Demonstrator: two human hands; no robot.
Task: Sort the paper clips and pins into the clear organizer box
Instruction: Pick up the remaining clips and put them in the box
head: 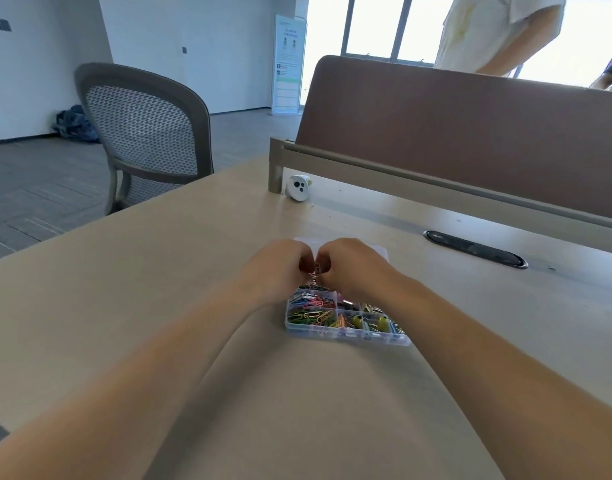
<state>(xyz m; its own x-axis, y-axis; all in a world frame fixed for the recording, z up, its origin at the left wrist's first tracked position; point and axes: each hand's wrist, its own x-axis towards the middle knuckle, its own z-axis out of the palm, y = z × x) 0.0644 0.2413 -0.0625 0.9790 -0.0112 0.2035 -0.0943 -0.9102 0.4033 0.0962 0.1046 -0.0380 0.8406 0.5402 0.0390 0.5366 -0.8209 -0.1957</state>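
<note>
A clear organizer box [401, 340] lies on the wooden desk, its compartments filled with coloured paper clips [309, 311] on the left and yellow-headed pins or clips [382, 322] on the right. Just beyond the box's far edge, my left hand [280, 265] and my right hand [349, 265] meet with curled fingers. Between their fingertips they pinch a small bunch of paper clips [316, 271] that hangs down toward the box. The box's far compartments are hidden behind my hands.
A white sheet [380, 251] lies under my hands. A small white device [297, 188] sits by the brown desk divider [453, 133]. A black cable slot [475, 249] is at right. A grey mesh chair [141, 133] stands left; a person [498, 32] stands behind the divider.
</note>
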